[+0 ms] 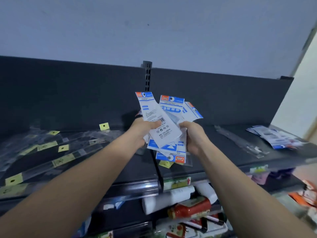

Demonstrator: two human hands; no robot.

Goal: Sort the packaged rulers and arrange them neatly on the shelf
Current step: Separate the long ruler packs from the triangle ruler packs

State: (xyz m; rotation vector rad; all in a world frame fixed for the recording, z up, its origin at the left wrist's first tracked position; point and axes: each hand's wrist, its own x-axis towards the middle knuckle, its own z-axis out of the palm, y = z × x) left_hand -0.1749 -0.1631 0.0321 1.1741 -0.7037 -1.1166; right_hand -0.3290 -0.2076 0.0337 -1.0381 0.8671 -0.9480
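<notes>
Mid-shelf (214,148), left hand (142,133), right hand (193,136) gripping packets (164,134)

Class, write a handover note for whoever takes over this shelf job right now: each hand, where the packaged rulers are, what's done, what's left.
Left hand: grips the fanned bundle of blue-and-white packaged ruler sets from the left.
Right hand: grips the same bundle from the right.
On the black metal shelf: clear-sleeved rulers with yellow tags lie scattered at left; a small blue-and-white pile lies at right.
Done: some blue packs gathered.
Left: square the bundle, shelve it, tidy the clear sleeves.
</notes>
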